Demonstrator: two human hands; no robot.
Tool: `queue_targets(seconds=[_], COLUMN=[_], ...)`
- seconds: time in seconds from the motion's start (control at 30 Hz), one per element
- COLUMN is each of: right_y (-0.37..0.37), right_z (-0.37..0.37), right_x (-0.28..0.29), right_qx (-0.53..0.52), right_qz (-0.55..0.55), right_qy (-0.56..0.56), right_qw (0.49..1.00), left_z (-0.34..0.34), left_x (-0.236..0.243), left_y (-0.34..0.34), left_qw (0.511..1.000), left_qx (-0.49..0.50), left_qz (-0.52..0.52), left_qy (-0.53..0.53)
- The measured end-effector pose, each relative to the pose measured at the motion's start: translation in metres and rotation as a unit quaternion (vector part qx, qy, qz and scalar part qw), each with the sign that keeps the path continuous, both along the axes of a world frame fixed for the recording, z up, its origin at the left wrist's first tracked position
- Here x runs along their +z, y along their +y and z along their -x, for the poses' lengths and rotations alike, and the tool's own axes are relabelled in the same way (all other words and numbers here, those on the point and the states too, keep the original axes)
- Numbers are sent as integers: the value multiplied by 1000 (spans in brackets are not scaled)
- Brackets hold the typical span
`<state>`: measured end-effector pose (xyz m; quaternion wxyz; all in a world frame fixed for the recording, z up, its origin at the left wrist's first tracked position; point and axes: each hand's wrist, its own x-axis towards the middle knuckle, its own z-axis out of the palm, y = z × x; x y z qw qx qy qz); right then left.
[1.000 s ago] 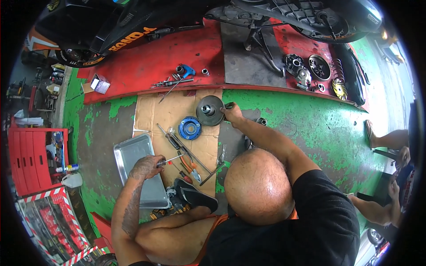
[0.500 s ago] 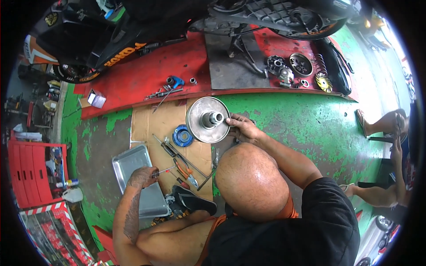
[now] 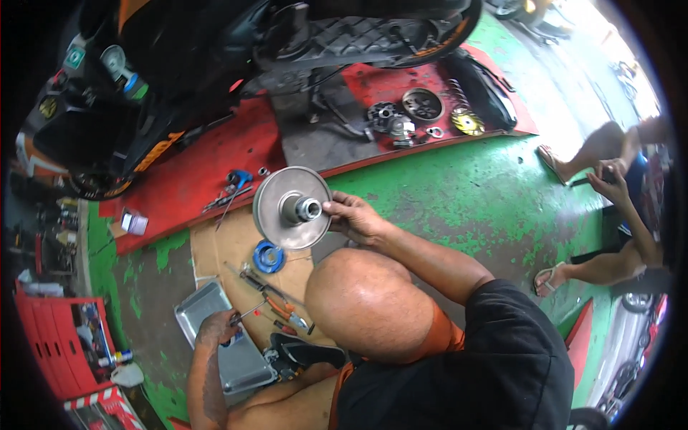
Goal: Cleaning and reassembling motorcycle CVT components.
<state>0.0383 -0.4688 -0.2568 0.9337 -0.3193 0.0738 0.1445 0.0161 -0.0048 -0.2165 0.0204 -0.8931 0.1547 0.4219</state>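
My right hand grips the rim of a round steel pulley half, its thumb near the hollow hub. The pulley is held up, flat face and hub toward me, above the cardboard. My left hand is closed round the handle of a screwdriver, over the metal tray; the thin shaft points up to the right. A blue ring-shaped part lies on the cardboard below the pulley. Beside it are orange-handled pliers and other hand tools. My bent knee hides part of the cardboard.
A red platform carries a scooter, with clutch parts, a bell, a spring and a blue-handled tool. A red tool cabinet stands at left. Another person's legs are at right.
My view has shifted, so the scene slides left and tilts. The pulley stays in my right hand and the screwdriver in my left. The other person's hands at right have moved.
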Motion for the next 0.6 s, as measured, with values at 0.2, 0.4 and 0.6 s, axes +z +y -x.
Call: queue_targets(seconds=[0.2, 0.4, 0.6], right_y=[-2, 5, 37], right_z=[-3, -15, -42], right_x=[-28, -89, -134], right_qx=[-22, -41, -14], right_qz=[60, 267, 448], right_qy=[122, 181, 67], right_qw=[990, 946, 891], left_z=[-5, -5, -11], left_x=[-3, -7, -14], left_y=[-2, -2, 1], left_qw=[1000, 998, 999], left_qx=[18, 41, 30], left_qz=[-4, -14, -17], left_qy=[22, 43, 35])
